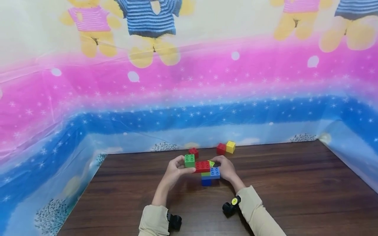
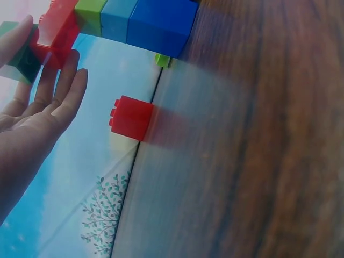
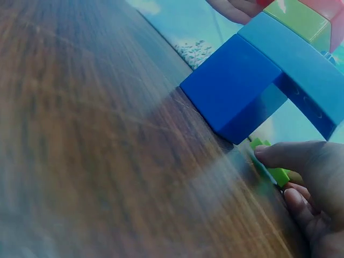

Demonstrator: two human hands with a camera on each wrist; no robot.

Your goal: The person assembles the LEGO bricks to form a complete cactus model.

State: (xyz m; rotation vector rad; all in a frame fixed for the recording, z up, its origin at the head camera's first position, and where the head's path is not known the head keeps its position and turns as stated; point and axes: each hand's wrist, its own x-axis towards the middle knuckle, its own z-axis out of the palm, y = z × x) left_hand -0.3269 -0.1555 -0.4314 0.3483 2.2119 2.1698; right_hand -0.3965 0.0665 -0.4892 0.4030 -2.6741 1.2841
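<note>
The dark wood-grain tabletop (image 1: 118, 196) carries my stack of toy building bricks (image 1: 203, 169), which stands a little in from the far edge, roughly midway between the side edges. From the bottom it runs dark blue brick (image 3: 231, 80), light blue brick (image 1: 215, 172), lime layer (image 1: 205, 174), long red brick (image 1: 202, 166), then a green four-stud brick (image 1: 189, 160) on the red one's left end.

My left hand (image 1: 174, 170) pinches the long red brick by that end, thumb in front, fingers behind. My right hand (image 1: 226, 168) has a small lime brick (image 3: 279, 176) gripped between thumb and fingers, just beyond the light blue overhang. I'd judge that the top-heavy left side wants steady support without lifting or twisting, while the lime brick is best held by its sides, studs free, and squared up before any straight push.

By the far edge lie a loose red brick (image 1: 193, 151) and, to its right, another red brick (image 1: 220, 148) beside a yellow brick (image 1: 231, 147).

I can read no brand on any brick; the yellow round sticker (image 1: 234, 201) on my right wrist camera (image 1: 228, 209) bears marks too small to make out.
</note>
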